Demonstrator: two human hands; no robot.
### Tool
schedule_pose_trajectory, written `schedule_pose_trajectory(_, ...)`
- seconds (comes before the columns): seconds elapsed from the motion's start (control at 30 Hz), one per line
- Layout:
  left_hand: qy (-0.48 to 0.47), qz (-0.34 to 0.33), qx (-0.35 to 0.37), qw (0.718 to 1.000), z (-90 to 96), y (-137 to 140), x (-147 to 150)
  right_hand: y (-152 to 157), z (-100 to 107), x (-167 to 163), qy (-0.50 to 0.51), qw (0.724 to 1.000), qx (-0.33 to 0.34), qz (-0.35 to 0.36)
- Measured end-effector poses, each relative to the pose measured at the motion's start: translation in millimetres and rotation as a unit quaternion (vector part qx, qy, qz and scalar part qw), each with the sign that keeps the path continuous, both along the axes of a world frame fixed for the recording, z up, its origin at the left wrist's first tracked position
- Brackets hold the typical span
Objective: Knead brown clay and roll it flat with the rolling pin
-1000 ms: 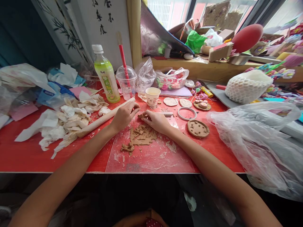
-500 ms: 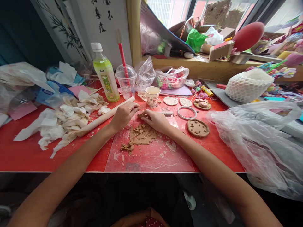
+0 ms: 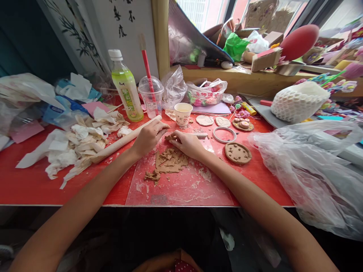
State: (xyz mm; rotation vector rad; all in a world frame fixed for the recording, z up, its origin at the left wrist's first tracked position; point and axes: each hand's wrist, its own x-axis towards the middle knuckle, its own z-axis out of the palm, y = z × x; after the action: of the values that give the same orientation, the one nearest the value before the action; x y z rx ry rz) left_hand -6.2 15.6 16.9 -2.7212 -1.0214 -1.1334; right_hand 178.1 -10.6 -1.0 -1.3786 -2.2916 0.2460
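Beyond the flattened slab of brown clay (image 3: 171,160), both hands are close together. My right hand (image 3: 185,143) is closed on a small piece of clay (image 3: 169,138) that pokes out past its fingertips. My left hand (image 3: 149,136) is bent, its fingers pressed together just left of that piece; whatever they pinch is hidden. A rolling pin (image 3: 124,139) lies behind my left wrist. Crumbled clay (image 3: 153,175) sits at the slab's near left corner. The slab rests on a clear sheet (image 3: 181,194) smeared with clay.
A paper cup (image 3: 183,118) stands behind the hands, beside a lidded plastic cup (image 3: 151,100) and a green drink bottle (image 3: 128,90). To the right are a ring (image 3: 214,136) and a decorated clay disc (image 3: 238,153). Crumpled tissues (image 3: 79,143) lie left, a plastic bag (image 3: 306,181) far right.
The view has shifted very slightly. Both hands keep almost the same place and pose, and the clay slab has not moved.
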Motion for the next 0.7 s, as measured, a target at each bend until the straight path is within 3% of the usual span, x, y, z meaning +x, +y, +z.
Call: schedule_pose_trajectory(0.7, 0.015, 0.02, 0.02, 1.0, -1.5, 0.3, -0.1, 0.4, 0.6, 0.4, 0.014, 1.0, -0.01, 0.004)
